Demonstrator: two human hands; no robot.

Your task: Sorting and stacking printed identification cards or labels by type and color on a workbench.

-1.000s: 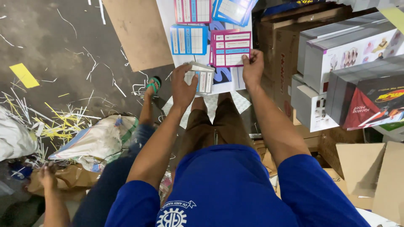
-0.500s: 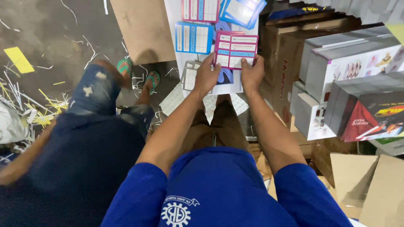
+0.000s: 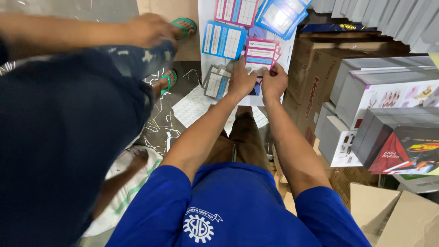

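Observation:
My left hand (image 3: pixel 241 81) and my right hand (image 3: pixel 274 82) are side by side, both gripping the near edge of a pink stack of printed cards (image 3: pixel 261 51). The stack lies on a white sheet (image 3: pixel 205 55) spread on the floor in front of my knees. A small grey and blue stack of cards (image 3: pixel 216 83) lies just left of my left hand, apart from it. Blue printed cards (image 3: pixel 223 40) and another blue pile (image 3: pixel 280 16) lie farther out on the sheet.
Another person in dark clothes (image 3: pixel 59 132) bends in at the left, one hand (image 3: pixel 148 28) near green sandals (image 3: pixel 185 23). Brown cartons (image 3: pixel 311 87) and grey and white boxes (image 3: pixel 388 91) stand at the right. Paper shreds (image 3: pixel 155 123) and a white sack (image 3: pixel 132 192) lie at the left.
My left hand has set down the small grey and blue stack and joined my right hand on the pink stack. The other person has moved in closer at the left.

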